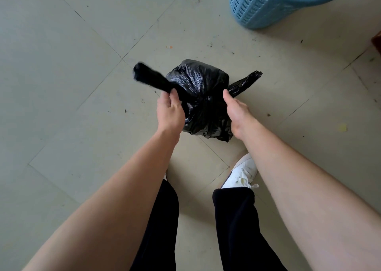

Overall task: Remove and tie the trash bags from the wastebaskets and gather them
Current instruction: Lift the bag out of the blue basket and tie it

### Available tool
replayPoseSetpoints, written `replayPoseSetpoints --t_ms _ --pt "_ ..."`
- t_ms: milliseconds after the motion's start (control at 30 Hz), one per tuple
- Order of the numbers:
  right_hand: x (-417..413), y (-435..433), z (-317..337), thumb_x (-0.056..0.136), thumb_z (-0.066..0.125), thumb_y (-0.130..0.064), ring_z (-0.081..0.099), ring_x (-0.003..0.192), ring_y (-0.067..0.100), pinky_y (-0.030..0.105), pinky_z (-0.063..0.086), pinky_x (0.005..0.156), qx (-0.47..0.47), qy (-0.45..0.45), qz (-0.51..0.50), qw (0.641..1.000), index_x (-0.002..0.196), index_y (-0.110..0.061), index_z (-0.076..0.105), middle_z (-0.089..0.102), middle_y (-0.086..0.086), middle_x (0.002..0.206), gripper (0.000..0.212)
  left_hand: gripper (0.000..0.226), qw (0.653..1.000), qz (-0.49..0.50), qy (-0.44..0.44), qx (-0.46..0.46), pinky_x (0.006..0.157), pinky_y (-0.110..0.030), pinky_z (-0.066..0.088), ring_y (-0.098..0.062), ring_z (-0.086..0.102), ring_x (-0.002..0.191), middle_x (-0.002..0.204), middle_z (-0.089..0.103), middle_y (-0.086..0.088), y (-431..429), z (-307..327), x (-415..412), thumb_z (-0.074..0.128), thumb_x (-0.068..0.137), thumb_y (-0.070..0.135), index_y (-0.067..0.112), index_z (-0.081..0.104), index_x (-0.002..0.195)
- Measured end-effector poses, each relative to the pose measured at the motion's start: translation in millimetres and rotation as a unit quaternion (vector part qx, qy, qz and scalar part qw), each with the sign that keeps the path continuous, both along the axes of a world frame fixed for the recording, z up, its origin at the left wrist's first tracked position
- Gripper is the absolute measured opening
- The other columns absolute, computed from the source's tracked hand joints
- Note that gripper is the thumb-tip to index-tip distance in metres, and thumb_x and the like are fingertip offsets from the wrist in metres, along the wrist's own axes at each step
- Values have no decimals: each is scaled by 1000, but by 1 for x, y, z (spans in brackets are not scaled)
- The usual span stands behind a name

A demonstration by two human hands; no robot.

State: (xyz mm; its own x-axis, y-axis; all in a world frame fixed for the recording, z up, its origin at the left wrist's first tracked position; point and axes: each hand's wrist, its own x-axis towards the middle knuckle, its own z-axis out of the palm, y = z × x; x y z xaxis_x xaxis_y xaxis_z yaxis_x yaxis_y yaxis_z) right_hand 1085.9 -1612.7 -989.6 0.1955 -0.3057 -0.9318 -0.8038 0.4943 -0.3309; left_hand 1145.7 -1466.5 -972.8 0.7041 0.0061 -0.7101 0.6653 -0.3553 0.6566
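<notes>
Both hands (206,112) grip the black trash bag's (203,97) twisted ends.

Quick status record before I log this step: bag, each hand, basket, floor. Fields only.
bag: black trash bag, on the floor, neck gathered, two ends pulled apart
left hand: shut on the bag's left end
right hand: shut on the bag's right end
basket: blue wastebasket, top right, apart from the bag, no liner showing
floor: pale tiles, scattered crumbs
knot: cannot tell if finished
</notes>
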Motion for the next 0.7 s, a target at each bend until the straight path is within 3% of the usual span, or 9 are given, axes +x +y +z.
replayPoseSetpoints --t_ms 33,100,200,300,367,500,600,700 --pt "5 4 -1 91 56 -58 58 117 20 33 49 93 -24 -11 5 1000 118 -22 59 60 1 131 45 21 1000 -1 -26 -12 89 -21 45 2 57 92 99 62 14 -5 1 5 38 105 31 39 55 95" --pt "14 11 -2 88 61 -56 62 111 17 32 50 97 -118 -44 20 992 111 -24 62 67 0 122 40 20 998 -18 -62 -24 88 -30 50 -7 59 88 95 66 5 -13 8 14 41 104 28 31 59 96" --pt "24 15 3 92 64 -41 64 87 8 19 51 78 -173 -94 -11 980 110 -16 63 70 -3 102 31 19 997 -7 -54 -56 84 -37 56 -17 66 84 90 73 -10 -17 17 30 44 104 24 20 60 93" --pt "24 11 8 93 65 -34 62 81 9 20 49 74 -203 -107 -12 973 109 -11 61 69 -1 96 28 18 998 2 -23 -60 75 -37 56 -18 65 71 66 66 1 -6 17 41 47 103 22 16 60 90" --pt "18 8 10 93 65 -30 60 79 14 22 44 72 -253 -116 82 957 106 -9 60 66 0 91 25 17 999 -37 18 -35 74 -38 50 -19 58 69 57 57 6 4 12 45 48 101 23 15 59 91" --pt "6 8 15 95 62 -27 54 79 20 25 34 68 -314 -171 321 877 103 -6 60 64 2 88 23 7 979 -161 115 -49 75 -33 42 -16 52 73 77 56 -1 17 11 45 56 87 11 14 54 92" --pt "6 2 18 95 61 -26 59 89 34 33 37 72 -332 -205 459 798 101 -2 57 64 18 97 25 50 956 -236 137 -104 76 -23 50 -11 65 92 106 67 0 22 13 46 63 82 -2 19 53 126" --pt "7 -1 22 95 60 -22 59 93 35 35 43 77 -297 -236 538 753 103 -2 57 61 19 99 22 63 940 -262 152 -157 82 -22 52 -9 67 103 115 68 2 29 12 44 72 84 -2 21 48 138"
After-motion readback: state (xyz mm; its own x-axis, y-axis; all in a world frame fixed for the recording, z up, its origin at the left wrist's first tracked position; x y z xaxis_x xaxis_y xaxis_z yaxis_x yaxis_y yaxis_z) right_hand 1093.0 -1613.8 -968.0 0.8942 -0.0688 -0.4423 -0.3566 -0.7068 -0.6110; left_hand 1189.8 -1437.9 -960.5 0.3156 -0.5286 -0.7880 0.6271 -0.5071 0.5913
